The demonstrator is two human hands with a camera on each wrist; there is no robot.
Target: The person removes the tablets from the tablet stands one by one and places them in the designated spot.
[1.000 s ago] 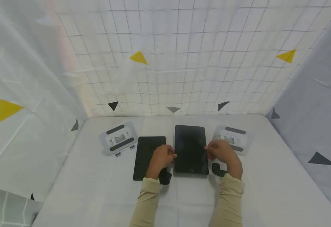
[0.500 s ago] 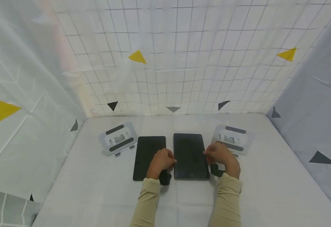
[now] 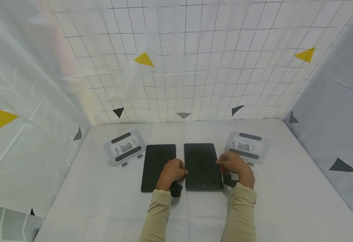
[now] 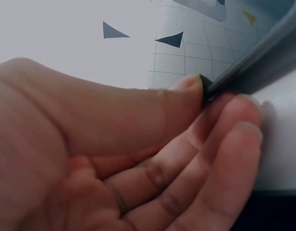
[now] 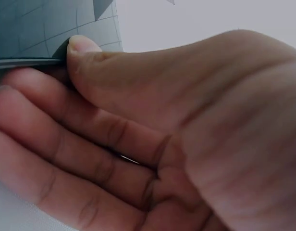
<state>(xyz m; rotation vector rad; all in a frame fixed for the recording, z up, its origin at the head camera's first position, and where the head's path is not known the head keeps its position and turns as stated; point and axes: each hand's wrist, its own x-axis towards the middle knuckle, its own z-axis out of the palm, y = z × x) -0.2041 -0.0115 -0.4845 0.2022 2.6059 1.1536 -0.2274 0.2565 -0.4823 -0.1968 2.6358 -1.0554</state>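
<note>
A black tablet [image 3: 201,168] with a round home button lies between both hands in the head view. My left hand [image 3: 172,172] pinches its left long edge; the left wrist view shows the thumb above the tablet's rim [image 4: 253,57] and the fingers below. On the opposite edge, my right hand [image 3: 234,165] pinches the tablet the same way, with its thumb [image 5: 85,53] on top in the right wrist view. A second black tablet [image 3: 156,164] lies flat to the left, partly behind my left hand.
Two grey stands with dark pads lie on the white table [image 3: 104,208]: the left stand [image 3: 126,148] beyond the second tablet, the right stand [image 3: 252,144] beyond my right hand. A gridded white sheet [image 3: 188,74] hangs behind the table.
The pinched tablet has come down and toward me, now level with the second tablet. Both hands moved slightly nearer with it, then stayed almost still over the last half second.
</note>
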